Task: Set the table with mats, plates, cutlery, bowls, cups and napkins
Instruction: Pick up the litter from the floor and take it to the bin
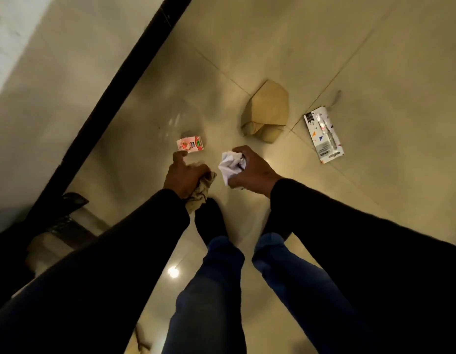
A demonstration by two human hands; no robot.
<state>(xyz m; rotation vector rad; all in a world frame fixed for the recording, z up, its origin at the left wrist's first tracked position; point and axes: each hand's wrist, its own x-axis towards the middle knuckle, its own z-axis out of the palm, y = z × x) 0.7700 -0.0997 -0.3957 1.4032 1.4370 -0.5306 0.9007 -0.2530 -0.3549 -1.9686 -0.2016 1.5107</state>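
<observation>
Looking straight down at a glossy tiled floor (pixel 272 42). Left hand (pixel 183 175) curled tight round a crumpled brownish cloth (pixel 200 191), index finger stretched forward toward a small pink milkshake carton (pixel 190 143) lying flat just beyond the fingertip; touching or not, cannot tell. Right hand (pixel 249 172) gripping a wad of crumpled white paper (pixel 230 166), possibly a napkin, held above the floor between the two hands. Both arms in dark sleeves (pixel 349 238). Blue-trousered legs (pixel 209 290) and a dark shoe (pixel 210 221) below. Further out, a folded brown paper bag (pixel 269 111) on the floor, and to its right, apart from it, a white blister pack (pixel 324 135) with coloured specks. Black strip (pixel 114 98) running diagonally along the left. No table in sight.
</observation>
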